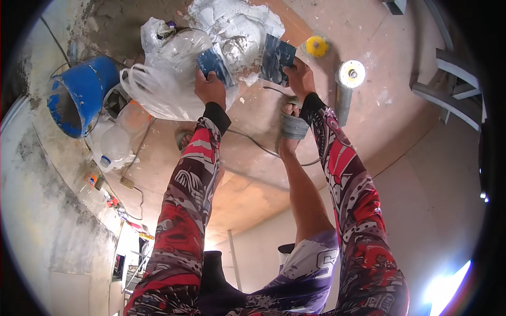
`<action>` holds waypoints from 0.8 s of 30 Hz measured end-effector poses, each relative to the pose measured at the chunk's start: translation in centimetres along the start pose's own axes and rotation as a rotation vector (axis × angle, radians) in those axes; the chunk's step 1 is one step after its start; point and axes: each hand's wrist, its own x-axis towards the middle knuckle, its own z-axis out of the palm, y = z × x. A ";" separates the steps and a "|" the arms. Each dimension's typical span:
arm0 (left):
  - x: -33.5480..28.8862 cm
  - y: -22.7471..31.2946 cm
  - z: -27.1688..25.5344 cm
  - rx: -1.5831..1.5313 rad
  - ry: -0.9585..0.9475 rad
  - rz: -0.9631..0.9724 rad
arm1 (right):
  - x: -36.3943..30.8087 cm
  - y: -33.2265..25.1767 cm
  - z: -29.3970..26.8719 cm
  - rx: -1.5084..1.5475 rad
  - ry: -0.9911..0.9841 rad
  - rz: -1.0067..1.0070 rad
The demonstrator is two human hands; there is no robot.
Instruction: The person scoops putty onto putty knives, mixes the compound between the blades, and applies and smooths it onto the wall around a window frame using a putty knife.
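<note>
My left hand (208,90) is closed around a flat blue putty knife (216,65), its blade smeared with white. In my right hand (302,79) is a second, squarer blue putty knife (278,55), gripped at its lower right side and also streaked with white. Between and beyond the two blades, a heap of wet white plaster (237,21) is spread on the floor. Its near lump lies close to both blades. A crumpled clear plastic bag (163,95) lies beside and partly under my left hand.
Left of the bag lies a tipped blue bucket (92,95), with a translucent plastic jug (115,143) nearer me. An angle grinder (344,102) and a yellow disc (317,46) lie to the right. A dark cable (253,141) crosses the floor by my sandalled foot (293,125). Metal framing (448,97) stands far right.
</note>
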 end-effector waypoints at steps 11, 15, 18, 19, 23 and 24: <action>-0.5 -0.4 5.5 0.257 -0.015 0.298 | 5.7 1.3 2.0 -0.088 -0.047 -0.151; -1.6 1.0 6.6 0.305 -0.042 0.261 | 5.5 2.2 3.3 0.026 -0.109 -0.140; -1.4 0.8 5.7 0.367 -0.135 0.242 | 5.2 1.9 4.6 -0.056 -0.088 -0.201; -1.3 0.8 5.6 0.366 -0.135 0.240 | 4.9 1.4 5.1 -0.098 -0.045 -0.273; -1.0 0.7 5.1 0.366 -0.195 0.341 | 4.2 0.2 6.2 0.026 -0.092 -0.137; -1.2 0.7 5.1 0.403 -0.192 0.374 | 4.3 0.8 6.1 0.014 -0.099 -0.104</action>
